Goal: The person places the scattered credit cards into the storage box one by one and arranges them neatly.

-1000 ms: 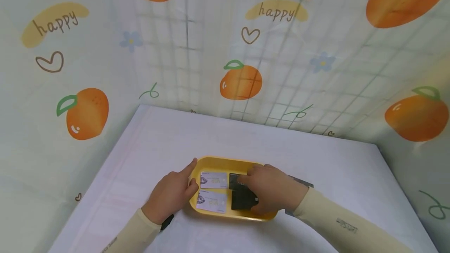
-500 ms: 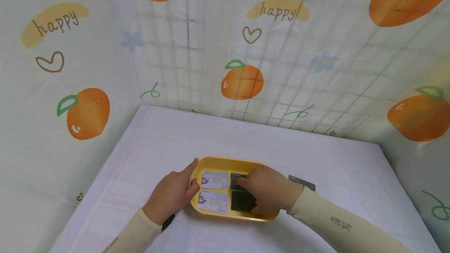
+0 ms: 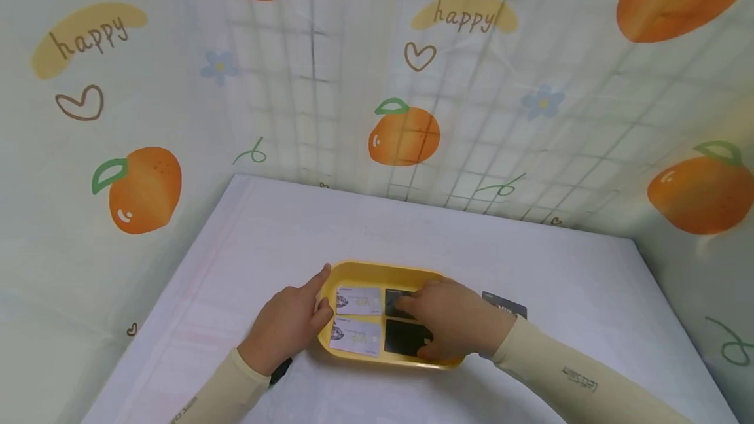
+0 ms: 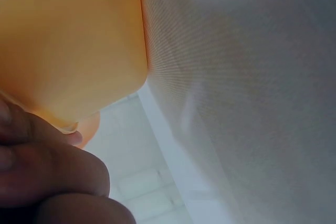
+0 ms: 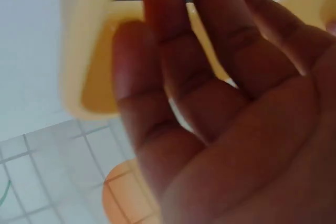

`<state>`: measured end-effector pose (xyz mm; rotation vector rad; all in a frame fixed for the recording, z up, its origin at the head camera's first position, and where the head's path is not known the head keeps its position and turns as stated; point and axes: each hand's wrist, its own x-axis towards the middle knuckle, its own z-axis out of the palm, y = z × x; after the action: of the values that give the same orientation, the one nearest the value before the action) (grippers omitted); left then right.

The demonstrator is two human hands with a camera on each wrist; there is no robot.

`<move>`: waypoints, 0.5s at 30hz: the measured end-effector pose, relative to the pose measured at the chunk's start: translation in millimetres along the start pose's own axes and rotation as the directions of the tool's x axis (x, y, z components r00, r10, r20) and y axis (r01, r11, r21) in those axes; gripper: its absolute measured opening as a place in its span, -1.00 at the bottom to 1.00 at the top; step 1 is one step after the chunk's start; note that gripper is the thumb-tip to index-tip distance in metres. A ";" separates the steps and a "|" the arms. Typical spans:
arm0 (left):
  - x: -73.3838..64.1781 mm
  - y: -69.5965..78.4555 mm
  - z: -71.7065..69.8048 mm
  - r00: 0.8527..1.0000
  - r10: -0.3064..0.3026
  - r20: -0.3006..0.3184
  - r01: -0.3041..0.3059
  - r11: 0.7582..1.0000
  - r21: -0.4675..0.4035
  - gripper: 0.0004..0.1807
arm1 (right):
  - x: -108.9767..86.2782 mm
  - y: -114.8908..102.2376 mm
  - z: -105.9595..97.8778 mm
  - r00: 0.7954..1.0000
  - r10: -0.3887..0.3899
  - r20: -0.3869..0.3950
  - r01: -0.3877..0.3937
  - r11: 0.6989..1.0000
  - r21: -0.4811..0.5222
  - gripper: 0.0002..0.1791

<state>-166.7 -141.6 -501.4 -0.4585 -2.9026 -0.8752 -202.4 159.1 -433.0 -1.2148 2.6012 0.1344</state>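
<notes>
A yellow tray [image 3: 389,270] holds two pale cards, an upper one [image 3: 359,301] and a lower one [image 3: 355,337], lying one above the other on its left side. Beside them are an upper dark card [image 3: 393,305] and a lower black card [image 3: 405,337], both partly covered by my right hand [image 3: 450,316]. That hand reaches in over the right end, fingertips on the upper dark card and thumb at the lower black one; its fingers look loosely extended in the right wrist view. My left hand [image 3: 288,326] holds the tray's left end, thumb over the rim and index finger along it.
A dark grey card [image 3: 504,305] lies on the white table [image 3: 283,234] just right of the tray, partly hidden by my right forearm. A small black object [image 3: 281,371] shows beneath my left wrist. Fruit-printed curtains [image 3: 412,77] stand behind and at both sides.
The lower black card has shifted slightly left and sits squarer beneath the upper dark card. My right hand has moved only a little over the cards; the left hand stays at the tray's end.
</notes>
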 end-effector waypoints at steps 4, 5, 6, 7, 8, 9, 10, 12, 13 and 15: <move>-0.1 1.1 -1.8 1.000 -0.012 0.016 0.013 1.000 -0.017 -0.30 | -14.0 4.1 -2.3 0.997 -0.014 -0.076 0.016 0.999 0.029 -0.40; -0.2 1.3 -2.1 1.000 -0.015 0.018 0.015 1.000 -0.019 -0.30 | -18.3 5.3 -2.8 0.995 -0.017 -0.100 0.020 0.999 0.032 -0.38; -0.2 1.3 -2.2 1.000 -0.016 0.020 0.017 1.000 -0.018 -0.30 | -23.1 6.6 -3.2 0.992 -0.015 -0.126 0.020 0.999 0.037 -0.37; -0.1 1.1 -1.9 1.000 -0.018 0.023 0.018 1.000 -0.014 -0.30 | -28.0 8.0 -3.1 0.988 -0.009 -0.153 0.016 0.999 0.047 -0.36; -0.2 1.0 -1.5 0.999 -0.022 0.028 0.022 1.000 -0.012 -0.30 | -33.2 9.6 -2.8 0.984 0.004 -0.179 0.006 0.998 0.058 -0.36; 0.0 0.8 -0.9 0.999 -0.024 0.032 0.025 1.000 -0.007 -0.30 | -38.5 11.1 -2.8 0.979 0.020 -0.201 -0.006 0.997 0.071 -0.38; 0.0 0.6 -0.3 0.999 -0.027 0.036 0.028 1.000 -0.006 -0.30 | -44.0 13.1 -2.3 0.973 0.039 -0.226 -0.021 0.996 0.086 -0.39; 0.1 0.6 1.2 0.998 -0.040 0.043 0.040 0.999 -0.005 -0.29 | -55.8 18.3 -0.4 0.958 0.083 -0.276 -0.055 0.993 0.108 -0.40; 0.1 0.8 1.4 0.998 -0.043 0.047 0.043 0.999 -0.005 -0.30 | -61.5 21.2 1.2 0.949 0.110 -0.294 -0.079 0.990 0.115 -0.38; -0.4 1.3 2.0 0.998 -0.047 0.048 0.048 0.999 -0.004 -0.30 | -73.9 28.1 4.9 0.932 0.156 -0.326 -0.121 0.985 0.126 -0.39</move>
<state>-165.9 -139.6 -502.5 -0.4182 -2.9668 -0.8907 -177.5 232.9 -418.0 -1.0980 2.9429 -0.1977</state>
